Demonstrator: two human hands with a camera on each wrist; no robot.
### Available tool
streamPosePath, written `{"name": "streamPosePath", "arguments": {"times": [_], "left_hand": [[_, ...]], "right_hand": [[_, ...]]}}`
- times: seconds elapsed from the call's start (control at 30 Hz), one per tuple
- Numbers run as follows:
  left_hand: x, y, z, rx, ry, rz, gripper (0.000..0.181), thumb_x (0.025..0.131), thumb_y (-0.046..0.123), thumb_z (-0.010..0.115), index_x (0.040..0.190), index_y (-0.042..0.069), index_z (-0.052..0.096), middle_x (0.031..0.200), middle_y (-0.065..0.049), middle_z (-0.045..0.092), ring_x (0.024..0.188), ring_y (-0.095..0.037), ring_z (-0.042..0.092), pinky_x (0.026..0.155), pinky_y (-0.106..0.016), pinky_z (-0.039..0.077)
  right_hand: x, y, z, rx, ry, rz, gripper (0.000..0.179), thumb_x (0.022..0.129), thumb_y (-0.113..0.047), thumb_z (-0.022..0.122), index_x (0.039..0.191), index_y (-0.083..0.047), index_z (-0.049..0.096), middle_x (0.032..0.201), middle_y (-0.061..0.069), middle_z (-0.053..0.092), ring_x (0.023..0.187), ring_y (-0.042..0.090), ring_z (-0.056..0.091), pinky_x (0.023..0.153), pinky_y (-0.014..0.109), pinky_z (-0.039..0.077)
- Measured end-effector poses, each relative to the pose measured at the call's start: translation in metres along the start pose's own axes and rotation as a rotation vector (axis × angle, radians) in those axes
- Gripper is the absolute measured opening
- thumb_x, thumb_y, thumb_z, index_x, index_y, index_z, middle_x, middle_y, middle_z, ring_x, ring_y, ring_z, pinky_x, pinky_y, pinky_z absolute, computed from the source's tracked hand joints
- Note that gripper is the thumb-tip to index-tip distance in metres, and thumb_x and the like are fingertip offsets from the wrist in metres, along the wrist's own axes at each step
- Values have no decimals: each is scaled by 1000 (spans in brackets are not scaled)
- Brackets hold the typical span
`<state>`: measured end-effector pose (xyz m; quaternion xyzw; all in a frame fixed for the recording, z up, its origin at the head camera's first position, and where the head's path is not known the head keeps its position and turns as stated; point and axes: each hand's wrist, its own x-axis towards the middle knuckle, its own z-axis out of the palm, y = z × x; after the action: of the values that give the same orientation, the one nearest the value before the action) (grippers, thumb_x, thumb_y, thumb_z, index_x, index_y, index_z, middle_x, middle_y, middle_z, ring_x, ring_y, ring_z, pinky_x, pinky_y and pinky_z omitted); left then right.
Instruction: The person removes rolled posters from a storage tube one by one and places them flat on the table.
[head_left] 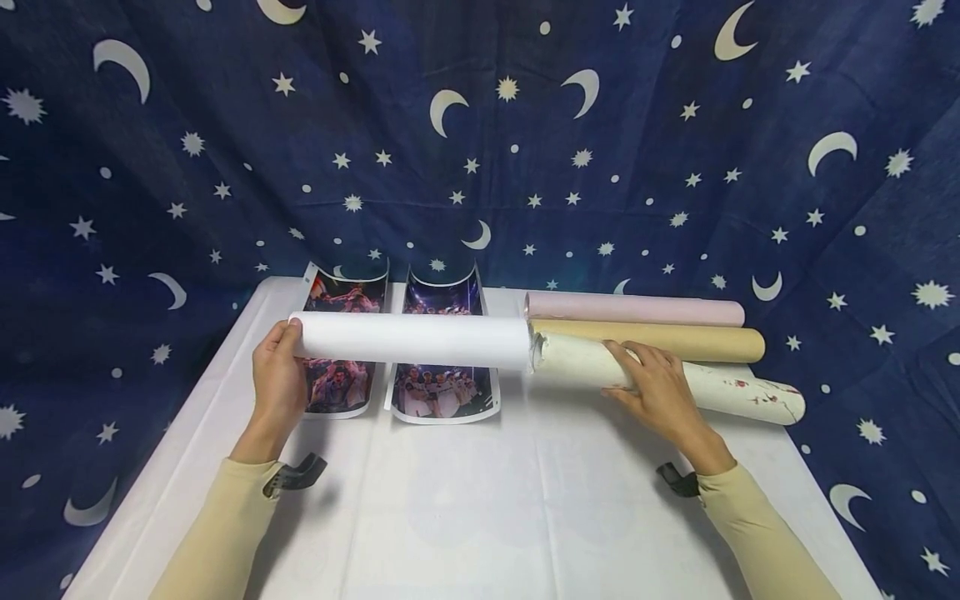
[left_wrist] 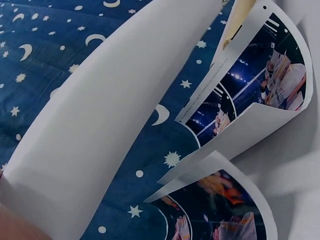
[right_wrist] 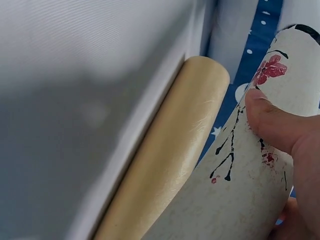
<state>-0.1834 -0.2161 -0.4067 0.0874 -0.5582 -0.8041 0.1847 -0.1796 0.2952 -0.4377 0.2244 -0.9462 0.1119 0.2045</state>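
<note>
My left hand [head_left: 281, 387] grips the left end of a plain white paper roll [head_left: 412, 339], its thumb on top. In the head view this roll crosses in front of two curled posters; the left wrist view shows its smooth white side [left_wrist: 95, 110]. My right hand [head_left: 660, 396] holds a cream wallpaper roll [head_left: 738, 392] printed with red blossoms, around its middle. The thumb [right_wrist: 272, 120] presses on the blossom print in the right wrist view, with fingers partly hidden behind the roll. End to end, the white roll's right end meets the cream roll's left end.
Behind the cream roll lie a yellow roll [head_left: 720, 342] and a pink roll [head_left: 637, 309]. The left poster [head_left: 341, 388] and right poster [head_left: 442, 395] stand curled on the white-covered table [head_left: 465, 500]. A blue moon-and-star curtain [head_left: 480, 117] hangs behind.
</note>
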Motion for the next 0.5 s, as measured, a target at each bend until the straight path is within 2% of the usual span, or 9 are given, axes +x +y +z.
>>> {"name": "streamPosePath", "arguments": {"times": [0.23, 0.5], "left_hand": [[1, 6, -6, 18, 15, 19, 25, 104, 30, 48, 101, 7, 58, 116, 0, 51, 115, -14, 45, 104, -26, 34], [3, 11, -10, 2, 36, 12, 25, 103, 31, 50, 103, 9, 59, 120, 0, 51, 114, -16, 48, 99, -28, 37]], "right_hand": [[-5, 8, 6, 4, -67, -8, 79, 73, -30, 85, 143, -16, 48, 127, 23, 59, 115, 48, 55, 95, 63, 36], [-7, 23, 16, -12, -153, -26, 81, 74, -30, 85, 144, -18, 45, 129, 21, 58, 117, 46, 54, 94, 62, 36]]}}
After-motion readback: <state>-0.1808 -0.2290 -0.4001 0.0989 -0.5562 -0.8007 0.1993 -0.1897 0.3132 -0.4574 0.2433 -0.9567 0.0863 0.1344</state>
